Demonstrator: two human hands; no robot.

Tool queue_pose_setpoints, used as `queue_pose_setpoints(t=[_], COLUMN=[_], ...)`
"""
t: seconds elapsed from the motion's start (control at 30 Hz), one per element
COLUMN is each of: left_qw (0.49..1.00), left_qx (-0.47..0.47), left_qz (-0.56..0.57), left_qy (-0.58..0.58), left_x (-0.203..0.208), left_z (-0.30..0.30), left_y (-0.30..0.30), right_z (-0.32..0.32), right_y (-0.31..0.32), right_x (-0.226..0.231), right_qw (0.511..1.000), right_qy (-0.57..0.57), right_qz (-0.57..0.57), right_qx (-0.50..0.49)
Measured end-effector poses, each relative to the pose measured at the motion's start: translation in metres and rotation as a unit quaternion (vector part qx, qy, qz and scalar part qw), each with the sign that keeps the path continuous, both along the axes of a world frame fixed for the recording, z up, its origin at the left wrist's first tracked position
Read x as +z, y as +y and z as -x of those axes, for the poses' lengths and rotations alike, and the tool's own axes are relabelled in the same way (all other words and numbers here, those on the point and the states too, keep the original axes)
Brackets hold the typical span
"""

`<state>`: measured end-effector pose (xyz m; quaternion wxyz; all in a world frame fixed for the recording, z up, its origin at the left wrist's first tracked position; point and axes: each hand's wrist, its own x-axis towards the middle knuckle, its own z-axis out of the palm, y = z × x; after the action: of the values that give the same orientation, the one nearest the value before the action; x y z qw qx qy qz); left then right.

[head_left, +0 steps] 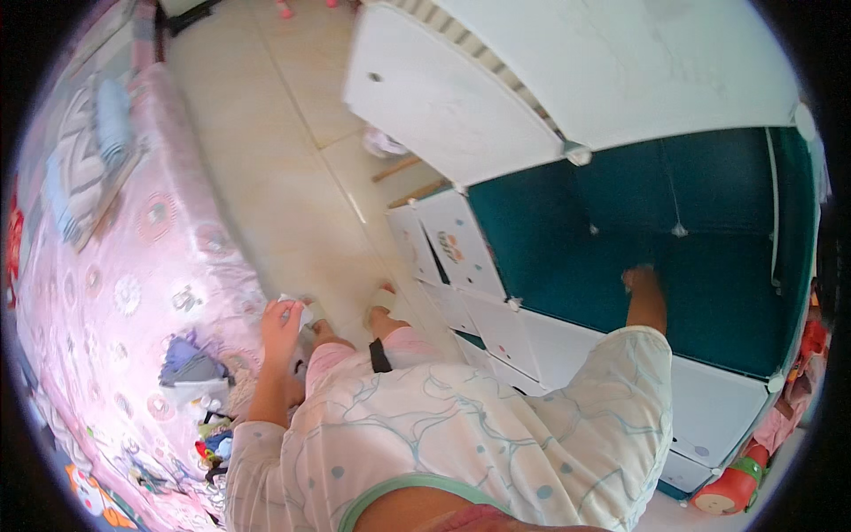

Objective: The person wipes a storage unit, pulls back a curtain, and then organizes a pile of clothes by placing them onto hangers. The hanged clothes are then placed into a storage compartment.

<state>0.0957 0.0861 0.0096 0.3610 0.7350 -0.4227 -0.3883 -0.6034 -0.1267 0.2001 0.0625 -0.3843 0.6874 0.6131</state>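
My left hand (282, 324) is beside the bed's edge, its fingers closed round a small white crumpled piece (306, 313) that looks like tissue or cloth. My right arm reaches into the open dark green compartment of a white storage cabinet (567, 257). Low inside it, close to the green floor panel, is my right hand (636, 278). Its fingers are blurred and partly hidden, so I cannot see whether they hold anything. Above the compartment, a large white door panel (647, 62) stands raised.
On the left, a bed with a pink patterned sheet (160, 293) carries folded striped fabric (84, 168) and a pile of small clothes (191, 363). Pale floor tiles (266, 115) run between bed and cabinet. A red toy-like object (731, 488) sits by the cabinet's lower right corner.
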Motion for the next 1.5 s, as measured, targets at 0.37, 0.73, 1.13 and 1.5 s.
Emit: queue_pose_setpoints(t=[0.37,0.73,1.13,1.5], left_qw=[0.953,0.893,0.91,0.938], left_qx=[0.119,0.064,-0.114,-0.335], left_qz=[0.073,0.161,0.242,0.074], left_qy=[0.267,0.416,-0.315,-0.037], left_x=[0.046,0.096,0.09,0.012], left_z=[-0.143,-0.157,-0.235,-0.409], left_y=[0.024,-0.164,-0.334,-0.461], right_z=[-0.237,-0.654,-0.806,-0.718], right_y=[0.029,-0.088,-0.213,-0.35], right_x=[-0.077,-0.105,-0.165,-0.079], right_qw=[0.614,0.089,0.198,0.891], right_qy=[-0.6,-0.751,-0.756,-0.296], right_qz=[0.304,-0.088,-0.13,0.313], right_qx=[-0.414,-0.648,-0.611,0.144])
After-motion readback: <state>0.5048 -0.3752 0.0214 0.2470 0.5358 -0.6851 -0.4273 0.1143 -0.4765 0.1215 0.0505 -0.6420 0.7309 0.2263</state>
